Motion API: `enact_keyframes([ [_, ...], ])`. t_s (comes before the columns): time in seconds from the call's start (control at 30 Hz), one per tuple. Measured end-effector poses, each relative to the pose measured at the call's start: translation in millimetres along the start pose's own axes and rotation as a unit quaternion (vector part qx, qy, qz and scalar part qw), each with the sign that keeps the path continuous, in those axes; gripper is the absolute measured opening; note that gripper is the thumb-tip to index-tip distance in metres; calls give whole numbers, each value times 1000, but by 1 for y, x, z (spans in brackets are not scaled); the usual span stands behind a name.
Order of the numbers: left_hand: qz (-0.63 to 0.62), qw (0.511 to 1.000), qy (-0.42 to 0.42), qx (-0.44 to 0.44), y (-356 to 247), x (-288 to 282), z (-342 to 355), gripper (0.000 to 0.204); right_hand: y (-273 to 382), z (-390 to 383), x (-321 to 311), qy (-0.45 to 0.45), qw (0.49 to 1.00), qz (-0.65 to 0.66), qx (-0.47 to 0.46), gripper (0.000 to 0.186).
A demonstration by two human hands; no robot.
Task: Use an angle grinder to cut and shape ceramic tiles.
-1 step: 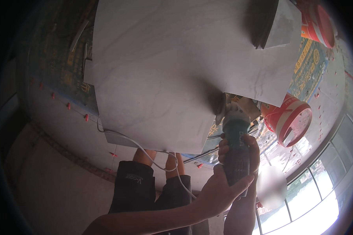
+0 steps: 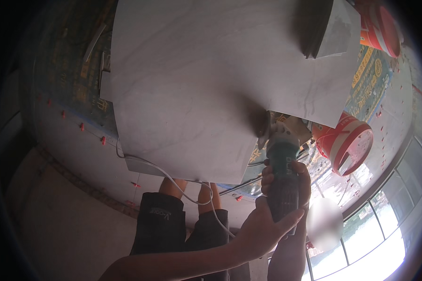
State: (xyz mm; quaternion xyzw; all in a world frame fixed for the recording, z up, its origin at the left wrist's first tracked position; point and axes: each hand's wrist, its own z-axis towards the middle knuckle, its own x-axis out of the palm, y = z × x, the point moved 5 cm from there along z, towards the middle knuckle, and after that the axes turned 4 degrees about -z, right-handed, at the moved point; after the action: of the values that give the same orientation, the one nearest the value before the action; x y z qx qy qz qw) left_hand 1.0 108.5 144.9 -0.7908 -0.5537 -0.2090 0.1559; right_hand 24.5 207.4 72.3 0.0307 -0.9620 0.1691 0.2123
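Observation:
A green and dark angle grinder (image 2: 284, 161) is gripped in both my hands, right of the middle. My left hand (image 2: 262, 222) is wrapped round the rear of its body, thumb across it. Farther forward, my right hand (image 2: 304, 185) closes round the body, with fingertips showing on its left side. The grinder's disc (image 2: 264, 127) stands on edge at the cut side of a large grey-white tile (image 2: 187, 93), by the inner corner of a notch. A dark shadow or dust patch spreads on the tile beside the disc; the exact contact is hard to see.
Smaller tile pieces (image 2: 335, 33) lie stacked on the large tile's far right. Two red buckets (image 2: 344, 140) (image 2: 382, 28) stand to the right. A pale cable (image 2: 162, 167) loops past my legs. Red tile spacers (image 2: 82, 126) dot the floor, and printed green sheeting (image 2: 373, 89) lies underneath.

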Motion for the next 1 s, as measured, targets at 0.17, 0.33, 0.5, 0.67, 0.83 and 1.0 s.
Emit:
enact_keyframes([
  [0.17, 13, 1000, -2, 12, -1, -1, 1, 94, 0, 1, 1, 4, 1000, -2, -3, 53],
  [0.33, 13, 1000, 6, 13, 0, -1, 1, 92, 0, 1, 2, 7, 1000, 1, -5, 53],
  [0.5, 20, 1000, -14, 4, 0, 0, -6, 88, -5, -6, -7, 10, 1000, 26, 7, 56],
  [0.67, 13, 997, 3, -73, 15, -3, -17, 71, -25, -13, -30, 12, 998, 56, 21, 55],
  [0.83, 1, 997, -4, -81, 47, -3, -22, 63, -45, -24, -47, -19, 997, 69, 28, 52],
  [1.0, -45, 993, 11, -110, 77, -4, -26, 54, -63, -36, -73, -69, 993, 86, 31, 51],
])
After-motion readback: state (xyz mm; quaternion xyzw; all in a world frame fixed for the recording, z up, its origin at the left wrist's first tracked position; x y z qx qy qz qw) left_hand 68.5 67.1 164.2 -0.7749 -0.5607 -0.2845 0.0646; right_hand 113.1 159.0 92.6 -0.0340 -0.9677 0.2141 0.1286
